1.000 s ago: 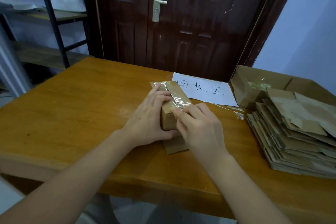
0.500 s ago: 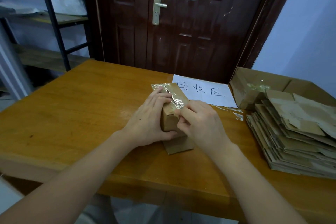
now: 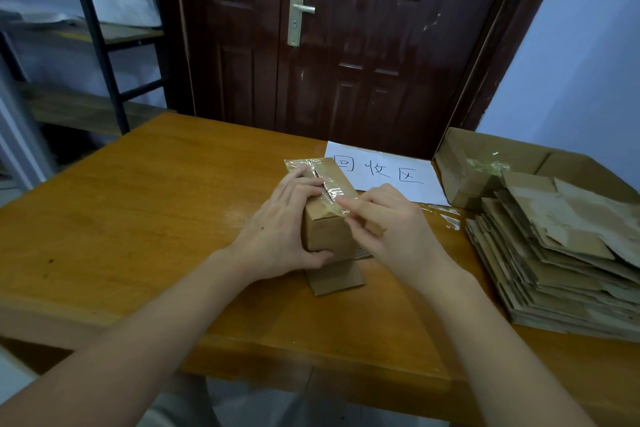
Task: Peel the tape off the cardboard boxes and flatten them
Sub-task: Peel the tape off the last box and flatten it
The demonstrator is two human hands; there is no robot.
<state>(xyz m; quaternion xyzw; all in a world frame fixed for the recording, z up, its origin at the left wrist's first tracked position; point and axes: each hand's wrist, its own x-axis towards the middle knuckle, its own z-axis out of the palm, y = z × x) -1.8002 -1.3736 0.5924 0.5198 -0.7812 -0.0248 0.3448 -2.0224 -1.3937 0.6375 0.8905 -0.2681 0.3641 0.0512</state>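
Observation:
A small brown cardboard box [image 3: 327, 229] stands on the wooden table [image 3: 145, 204], its bottom flap open toward me. Clear shiny tape [image 3: 330, 189] runs along its top seam and over the far end. My left hand [image 3: 277, 232] grips the box from the left, fingers over the top and thumb under the near end. My right hand [image 3: 391, 229] is at the box's right side and pinches the near end of the tape between thumb and forefinger.
A stack of flattened cardboard [image 3: 561, 260] lies at the right edge of the table, with a larger opened box [image 3: 464, 163] behind it. A white paper sign [image 3: 384, 177] lies beyond the small box. Tape scraps [image 3: 448, 217] stick to the table. A dark door [image 3: 346, 38] stands behind.
My right hand has shifted to the box's right side and now pinches the tape's near end. My left hand keeps its grip on the box.

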